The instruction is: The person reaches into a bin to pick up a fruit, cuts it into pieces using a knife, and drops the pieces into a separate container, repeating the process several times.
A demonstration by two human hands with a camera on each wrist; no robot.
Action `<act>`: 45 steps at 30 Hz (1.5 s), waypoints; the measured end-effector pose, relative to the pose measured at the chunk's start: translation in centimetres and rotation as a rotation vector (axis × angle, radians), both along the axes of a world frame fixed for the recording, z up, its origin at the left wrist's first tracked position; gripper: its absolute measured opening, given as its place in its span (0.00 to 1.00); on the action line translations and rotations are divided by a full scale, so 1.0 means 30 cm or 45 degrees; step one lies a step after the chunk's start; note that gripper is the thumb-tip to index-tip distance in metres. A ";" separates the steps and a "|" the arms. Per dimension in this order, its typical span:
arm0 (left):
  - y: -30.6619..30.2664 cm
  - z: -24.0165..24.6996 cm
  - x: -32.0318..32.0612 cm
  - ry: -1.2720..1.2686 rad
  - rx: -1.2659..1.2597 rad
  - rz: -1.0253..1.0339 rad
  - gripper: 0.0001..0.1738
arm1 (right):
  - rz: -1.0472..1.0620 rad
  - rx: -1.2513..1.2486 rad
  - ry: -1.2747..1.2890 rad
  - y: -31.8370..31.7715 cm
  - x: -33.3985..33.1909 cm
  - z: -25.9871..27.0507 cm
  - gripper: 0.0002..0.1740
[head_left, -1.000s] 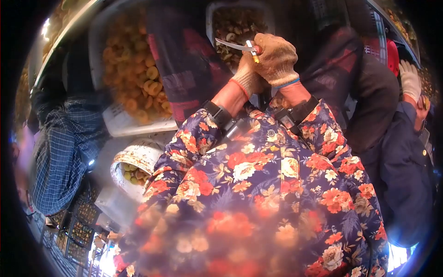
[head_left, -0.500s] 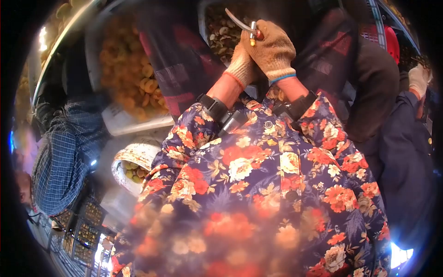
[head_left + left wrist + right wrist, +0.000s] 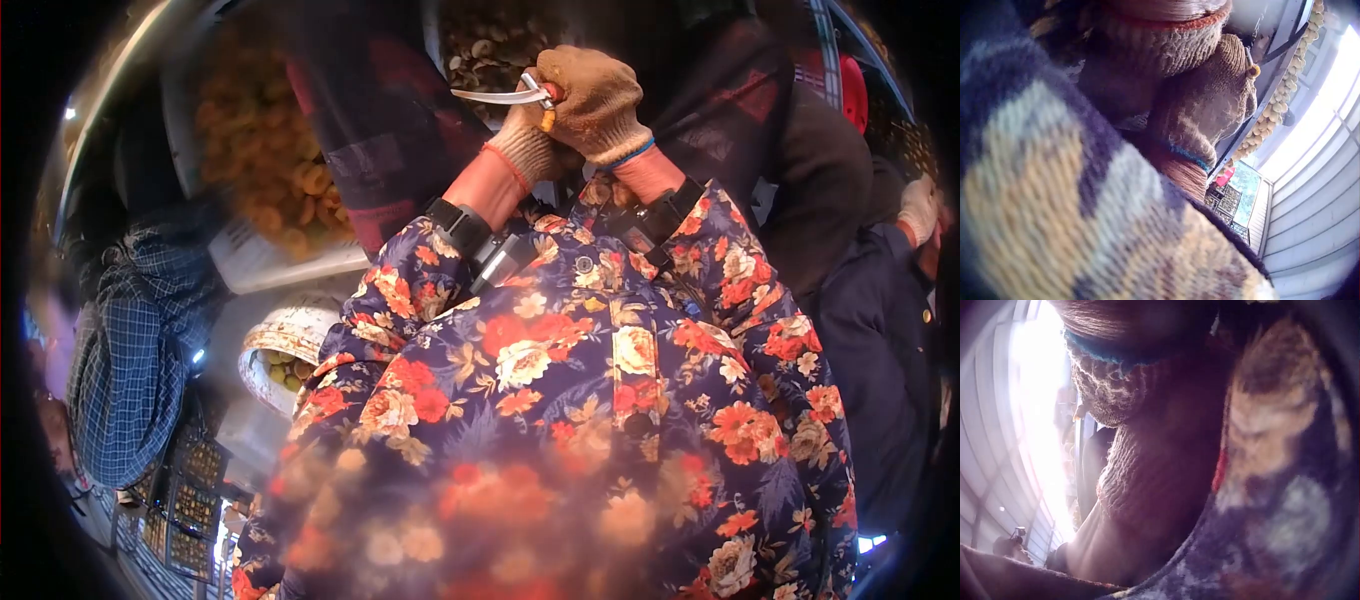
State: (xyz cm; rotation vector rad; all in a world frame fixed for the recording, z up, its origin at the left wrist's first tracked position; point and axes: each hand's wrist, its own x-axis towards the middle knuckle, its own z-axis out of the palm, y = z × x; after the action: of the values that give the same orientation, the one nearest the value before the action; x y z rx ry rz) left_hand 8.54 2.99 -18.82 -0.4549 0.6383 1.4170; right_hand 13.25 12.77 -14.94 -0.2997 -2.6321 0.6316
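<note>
In the head view both gloved hands are together in front of the floral jacket. My right hand (image 3: 595, 105), in a tan knit glove with a blue cuff, grips a small knife with a curved blade (image 3: 498, 97). Its blade points left, and an orange-yellow bit shows beside the right fingers. My left hand (image 3: 528, 148), in a glove with a red cuff, lies against the right one; its fingers are hidden behind it. I cannot tell what the left fingers hold. The left wrist view shows the right glove (image 3: 1210, 100) beyond the left cuff (image 3: 1166, 47).
A white tub (image 3: 290, 268) of orange fruit halves (image 3: 310, 190) stands left of the legs. Nearer, a stained white bucket (image 3: 305, 325) holds greenish fruit. Pale scraps (image 3: 482, 45) lie beyond the hands. One person in plaid (image 3: 130, 370) is at left; another's gloved hand (image 3: 918, 208) is at right.
Both hands have moved slightly up in the head view. The knife blade tipped upward half a second ago and now lies nearly level, pointing left. The other person's gloved hand has shifted down.
</note>
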 end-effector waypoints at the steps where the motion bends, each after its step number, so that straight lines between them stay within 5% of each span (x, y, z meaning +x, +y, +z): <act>1: -0.005 0.020 0.006 -0.006 -0.004 0.001 0.20 | 0.022 0.018 0.010 0.003 0.003 0.004 0.15; 3: -0.013 0.127 0.010 0.793 0.233 -0.090 0.13 | 0.055 0.027 0.010 0.008 0.002 0.013 0.15; 4: -0.017 0.095 0.012 0.786 0.224 -0.085 0.13 | 0.088 0.028 0.020 0.012 0.003 0.017 0.15; 6: -0.029 -0.004 0.015 -0.098 -0.144 0.107 0.29 | 0.125 0.019 0.035 0.018 0.009 0.021 0.15; 7: -0.039 -0.038 0.027 -0.100 -0.152 0.110 0.29 | 0.183 -0.003 0.025 0.023 0.014 0.023 0.15; 11: -0.093 -0.083 0.034 1.354 0.358 -0.461 0.18 | 0.328 -0.062 0.001 0.045 0.028 0.016 0.14; 12: -0.087 -0.013 0.038 1.362 0.357 -0.469 0.18 | 0.378 -0.093 0.012 0.046 0.034 0.019 0.14; 14: -0.050 0.108 0.049 0.593 -0.176 -0.269 0.17 | 0.396 -0.134 -0.072 0.060 0.045 0.025 0.09; 15: -0.056 -0.003 0.069 0.592 -0.178 -0.274 0.17 | 0.419 -0.173 -0.157 0.064 0.049 0.028 0.07; 16: -0.081 -0.201 0.100 1.129 0.329 -0.112 0.15 | 0.420 -0.185 -0.161 0.061 0.051 0.032 0.07; 17: -0.082 -0.215 0.097 1.647 0.865 0.073 0.13 | 0.525 -0.185 -0.142 0.060 0.054 0.038 0.08; 18: -0.094 -0.226 0.100 1.650 0.860 0.070 0.13 | 0.629 -0.187 -0.120 0.058 0.054 0.043 0.08; 21: -0.063 -0.103 0.050 1.993 0.494 -0.870 0.10 | 0.508 -0.198 0.028 0.094 0.043 0.053 0.06; 22: -0.035 -0.050 0.022 2.007 0.497 -0.850 0.10 | 0.394 -0.169 0.171 0.111 0.028 0.048 0.05; 23: -0.021 0.005 0.001 1.094 0.339 -0.691 0.11 | 0.283 -0.156 0.311 0.117 0.019 0.050 0.04; 24: -0.009 0.036 -0.011 0.197 0.185 -0.489 0.13 | 0.109 0.121 -0.175 0.143 0.035 0.110 0.13; 25: 0.009 -0.018 -0.009 -0.395 0.503 -0.280 0.17 | 0.104 0.190 0.119 0.191 0.032 0.064 0.13; 26: 0.030 -0.010 -0.035 -0.491 0.726 -0.280 0.22 | 0.101 0.259 0.414 0.211 -0.011 0.064 0.13; 27: 0.036 -0.002 -0.046 -0.434 0.727 -0.205 0.26 | 0.023 0.348 0.225 0.214 0.009 0.092 0.13; 30: 0.016 0.093 -0.087 -0.333 0.677 -0.008 0.36 | -0.034 0.331 0.416 0.229 -0.016 0.153 0.11; 31: 0.022 0.081 -0.112 -0.221 0.555 0.071 0.40 | 0.053 -0.396 0.682 0.247 -0.051 0.141 0.07; 32: 0.027 0.119 -0.134 -0.189 0.569 0.084 0.40 | 0.014 0.038 0.653 0.230 -0.078 0.243 0.03; 34: 0.046 0.199 -0.160 -0.123 0.258 0.297 0.44 | -0.064 -0.618 0.774 0.257 -0.167 0.211 0.05; 35: 0.057 0.170 -0.167 -0.096 0.297 0.333 0.45 | 0.005 -0.351 0.709 0.199 -0.207 0.336 0.09; 36: 0.062 0.189 -0.163 -0.053 0.206 0.452 0.42 | 0.062 -0.083 0.640 0.107 -0.262 0.464 0.14; 37: 0.066 0.137 -0.166 -0.022 0.224 0.439 0.42 | 0.056 -0.027 0.752 0.039 -0.337 0.454 0.07; 39: 0.066 0.053 -0.190 0.104 0.442 0.576 0.16 | 0.049 0.039 0.894 -0.022 -0.395 0.485 0.06; 40: 0.050 0.057 -0.197 0.122 0.453 0.572 0.16 | 0.107 -0.546 0.847 -0.049 -0.373 0.520 0.06; 41: 0.015 0.153 -0.195 0.470 0.403 0.580 0.15 | 0.184 -1.127 0.772 -0.063 -0.366 0.544 0.07; 42: -0.012 0.253 -0.189 0.811 0.340 0.593 0.14 | 0.227 -0.571 0.993 0.009 -0.355 0.532 0.10; 43: -0.020 0.337 -0.186 0.250 0.472 0.685 0.13 | 0.347 -0.255 1.136 0.081 -0.329 0.529 0.16; 44: -0.015 0.375 -0.194 0.234 0.475 0.700 0.13 | 0.631 -1.288 0.743 0.155 -0.280 0.498 0.22; 45: -0.013 0.395 -0.195 0.090 0.400 0.685 0.11 | 0.440 -1.229 0.761 0.129 -0.261 0.495 0.18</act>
State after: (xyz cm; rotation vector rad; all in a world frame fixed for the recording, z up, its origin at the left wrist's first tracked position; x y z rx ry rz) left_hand 2.68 2.58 -6.96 -0.3377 0.3460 2.0143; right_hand 5.41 16.63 -0.10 0.0880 -1.6552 1.7649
